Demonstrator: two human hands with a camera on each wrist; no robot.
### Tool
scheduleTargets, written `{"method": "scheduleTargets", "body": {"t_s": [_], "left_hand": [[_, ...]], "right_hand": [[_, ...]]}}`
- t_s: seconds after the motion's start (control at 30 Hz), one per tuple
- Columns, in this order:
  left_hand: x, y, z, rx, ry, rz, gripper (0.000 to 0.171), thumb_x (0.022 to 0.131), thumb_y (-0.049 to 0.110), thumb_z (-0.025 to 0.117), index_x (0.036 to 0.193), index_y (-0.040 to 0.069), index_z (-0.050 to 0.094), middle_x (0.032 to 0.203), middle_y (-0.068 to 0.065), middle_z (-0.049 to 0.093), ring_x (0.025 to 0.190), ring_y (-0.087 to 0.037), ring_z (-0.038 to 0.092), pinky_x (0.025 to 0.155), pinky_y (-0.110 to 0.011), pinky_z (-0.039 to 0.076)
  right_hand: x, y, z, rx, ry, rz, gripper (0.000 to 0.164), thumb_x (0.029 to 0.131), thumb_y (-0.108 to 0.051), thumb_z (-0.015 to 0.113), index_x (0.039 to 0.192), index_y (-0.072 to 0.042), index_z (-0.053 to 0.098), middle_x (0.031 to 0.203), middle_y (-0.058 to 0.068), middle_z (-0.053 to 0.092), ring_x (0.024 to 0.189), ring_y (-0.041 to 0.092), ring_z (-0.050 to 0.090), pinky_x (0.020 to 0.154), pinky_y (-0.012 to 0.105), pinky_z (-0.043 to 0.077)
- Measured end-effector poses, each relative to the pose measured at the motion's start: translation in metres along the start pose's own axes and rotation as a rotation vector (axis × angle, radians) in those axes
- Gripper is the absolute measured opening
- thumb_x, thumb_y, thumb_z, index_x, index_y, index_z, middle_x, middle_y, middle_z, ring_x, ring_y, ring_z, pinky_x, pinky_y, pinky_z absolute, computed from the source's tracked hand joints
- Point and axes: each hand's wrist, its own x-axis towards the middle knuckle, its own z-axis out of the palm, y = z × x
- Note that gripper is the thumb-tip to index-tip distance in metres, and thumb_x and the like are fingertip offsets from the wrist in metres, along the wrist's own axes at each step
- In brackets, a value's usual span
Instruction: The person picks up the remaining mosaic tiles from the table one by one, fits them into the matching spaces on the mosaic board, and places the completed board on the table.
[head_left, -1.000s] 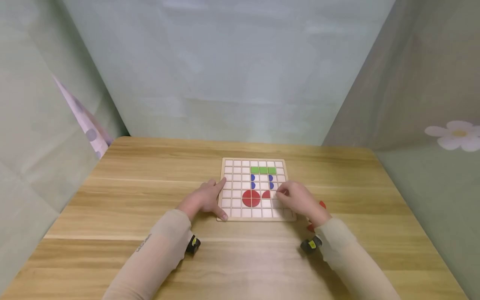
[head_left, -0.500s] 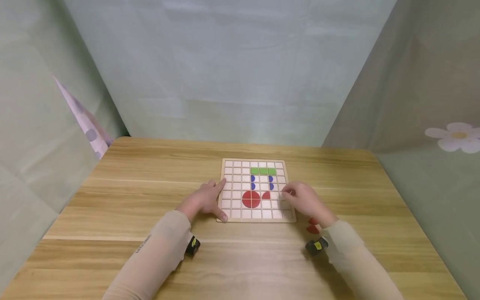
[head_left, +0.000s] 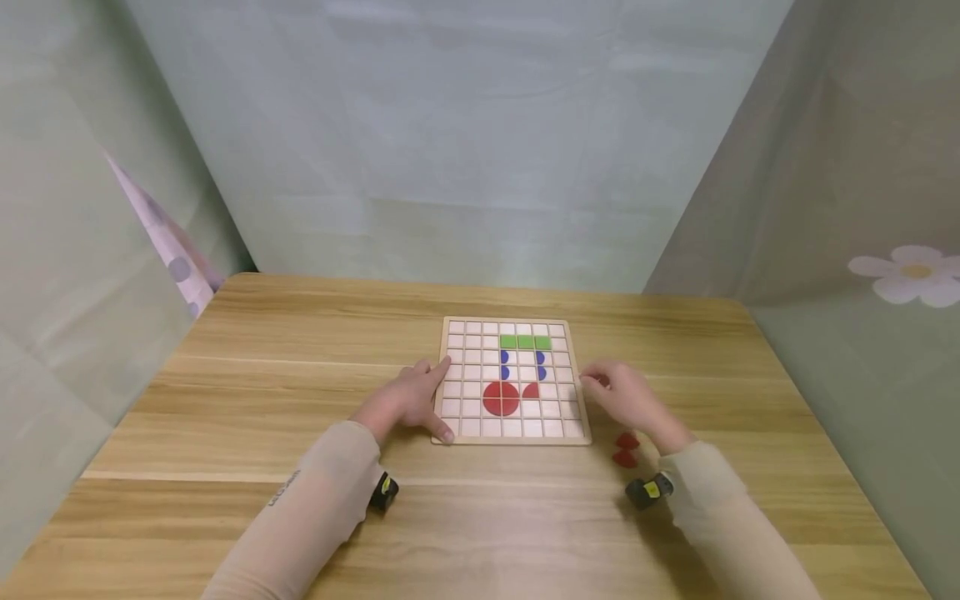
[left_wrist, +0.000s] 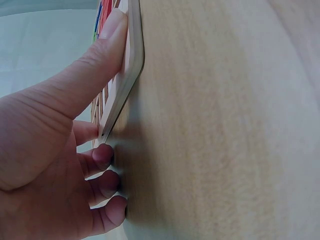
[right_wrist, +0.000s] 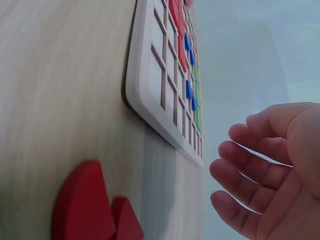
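Grid board (head_left: 472, 373) centre frame, part-filled | left hand (head_left: 412, 398) spread against its left edge; right hand (head_left: 622, 396) loose, nothing held, beside right edge | step: probably placing pieces | next likely needs pinching a red piece (head_left: 625, 458), lower right of centre

Green squares (head_left: 526, 342), red wedges (head_left: 532, 391), blue pieces (head_left: 542, 373) — the gridded board (head_left: 473, 357) is white.

Beige long sleeves (head_left: 322, 492) — dark lettering (head_left: 285, 487) on the left; black wrist cameras (head_left: 645, 492) — yellow-marked.
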Motion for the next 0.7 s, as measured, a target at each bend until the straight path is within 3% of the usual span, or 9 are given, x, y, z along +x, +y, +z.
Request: {"method": "scheduleTargets", "body": {"t_s": [0.27, 0.7], "left_hand": [[-0.001, 0.001, 0.000, 0.002, 0.001, -0.001, 0.130, 0.053, 0.046, 0.088, 0.153, 0.013, 0.012, 0.141, -0.020, 0.034, 0.128, -0.036, 0.036, 0.108, -0.051, 0.035], [-0.001, 0.002, -0.002, -0.015, 0.003, 0.001, 0.131, 0.052, 0.045, 0.088, 0.153, 0.012, 0.012, 0.136, -0.021, 0.037, 0.121, -0.033, 0.040, 0.105, -0.049, 0.038]], "right_hand": [[-0.005, 0.010, -0.008, -0.028, 0.042, -0.081, 0.023, 0.094, -0.014, 0.054, 0.104, 0.002, 0.067, 0.103, 0.018, 0.068, 0.092, 0.028, 0.062, 0.081, 0.045, 0.053], [-0.015, 0.022, -0.023, -0.041, 0.033, -0.092, 0.024, 0.094, -0.015, 0.055, 0.106, 0.003, 0.067, 0.103, 0.017, 0.068, 0.091, 0.028, 0.061, 0.080, 0.044, 0.052]]}}
